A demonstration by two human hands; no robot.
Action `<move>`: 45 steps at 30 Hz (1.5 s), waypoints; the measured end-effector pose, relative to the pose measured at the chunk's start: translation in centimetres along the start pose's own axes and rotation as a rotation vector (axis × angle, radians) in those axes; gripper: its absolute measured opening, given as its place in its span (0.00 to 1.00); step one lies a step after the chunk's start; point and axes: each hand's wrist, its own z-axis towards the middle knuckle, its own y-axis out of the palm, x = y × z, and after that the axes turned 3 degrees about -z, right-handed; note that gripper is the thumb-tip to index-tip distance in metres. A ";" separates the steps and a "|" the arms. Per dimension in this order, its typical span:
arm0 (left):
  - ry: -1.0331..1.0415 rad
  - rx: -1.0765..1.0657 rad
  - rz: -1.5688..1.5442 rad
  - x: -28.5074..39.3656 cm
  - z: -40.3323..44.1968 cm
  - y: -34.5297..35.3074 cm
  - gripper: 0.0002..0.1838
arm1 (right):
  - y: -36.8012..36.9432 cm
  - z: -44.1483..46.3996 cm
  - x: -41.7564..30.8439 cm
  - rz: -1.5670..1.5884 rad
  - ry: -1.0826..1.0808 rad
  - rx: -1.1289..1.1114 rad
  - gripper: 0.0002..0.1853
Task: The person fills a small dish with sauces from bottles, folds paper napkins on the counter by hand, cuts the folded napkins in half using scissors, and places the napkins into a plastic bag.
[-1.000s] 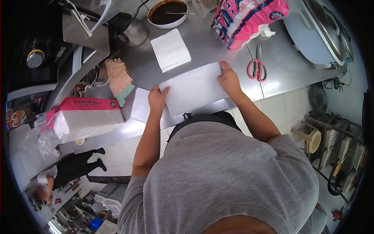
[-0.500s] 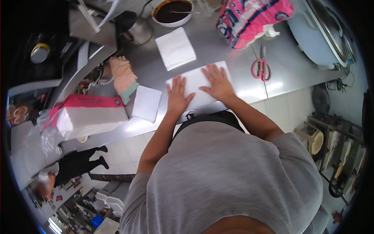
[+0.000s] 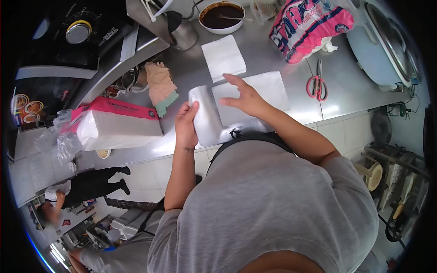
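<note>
My left hand (image 3: 185, 122) grips a white paper napkin (image 3: 205, 109) by its left edge, thumb on top. The napkin is lifted and curved, its right side beside a wider white napkin (image 3: 271, 91) that lies flat on the steel counter (image 3: 300, 107). Over the left part of that flat napkin is my right hand (image 3: 247, 98), thumb and forefinger spread; whether it touches the paper I cannot tell. Just beyond lies a folded square napkin (image 3: 223, 57).
Left on the counter are a pink-and-white napkin pack (image 3: 123, 129) and a peach cloth (image 3: 160, 84). A bowl of dark sauce (image 3: 214, 17), a pink plastic bag (image 3: 309, 29) and red-handled scissors (image 3: 317, 85) lie farther off. A person (image 3: 86, 186) stands at left.
My left hand has left the flat napkin and taken hold of the napkin that lay to its left, bringing it rightward. My right hand has lifted its palm. The view has shifted.
</note>
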 end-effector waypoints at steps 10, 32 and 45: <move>0.262 -0.179 0.164 -3.2 -1.2 2.8 0.04 | -0.1 -0.7 -3.9 0.487 0.291 -0.054 0.11; -0.035 -0.207 -0.002 -4.2 -0.5 3.8 0.09 | -3.8 -1.8 -1.9 0.802 0.464 -0.081 0.10; 0.169 -0.219 0.258 -7.0 1.2 3.9 0.08 | -4.8 -1.1 -1.9 0.488 0.561 -0.010 0.21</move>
